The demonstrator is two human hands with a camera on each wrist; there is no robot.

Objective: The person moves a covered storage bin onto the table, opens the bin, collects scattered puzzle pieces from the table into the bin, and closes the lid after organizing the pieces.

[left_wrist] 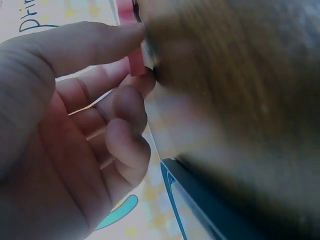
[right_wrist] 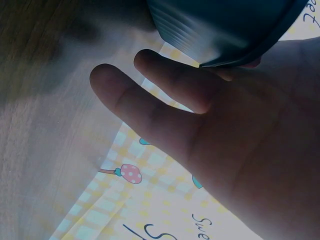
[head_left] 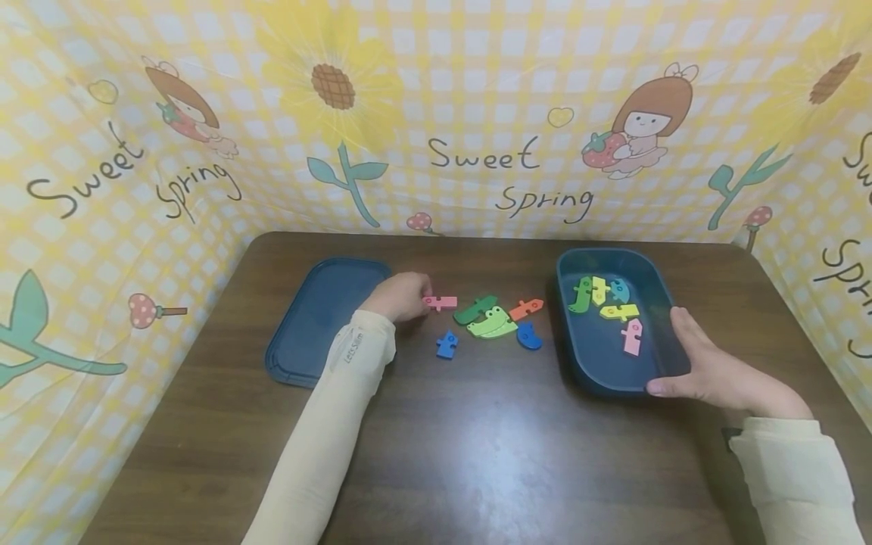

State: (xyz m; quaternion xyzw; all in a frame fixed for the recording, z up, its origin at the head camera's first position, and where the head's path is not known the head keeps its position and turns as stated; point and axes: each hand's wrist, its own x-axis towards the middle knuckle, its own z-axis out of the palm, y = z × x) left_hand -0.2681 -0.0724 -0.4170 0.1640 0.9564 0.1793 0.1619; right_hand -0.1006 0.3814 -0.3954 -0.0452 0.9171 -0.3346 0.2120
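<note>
My left hand (head_left: 403,297) pinches a pink puzzle piece (head_left: 441,303) between thumb and fingers, just right of a flat dark blue lid (head_left: 293,341). The left wrist view shows the same pink piece (left_wrist: 136,62) at the fingertips. Beside it on the table lie a green piece (head_left: 474,309), a light green crocodile-head piece (head_left: 492,324), an orange piece (head_left: 527,309) and two blue pieces, one small (head_left: 446,345) and one rounded (head_left: 529,336). My right hand (head_left: 722,375) touches the near right corner of a deep dark blue container (head_left: 599,382), fingers spread and fairly straight.
Inside the container lie several pieces, among them a green one (head_left: 581,295), a teal one (head_left: 619,290), a yellow one (head_left: 618,312) and a pink one (head_left: 632,337). A yellow-checked cloth (head_left: 470,98) stands behind the brown table (head_left: 436,454) and along its sides.
</note>
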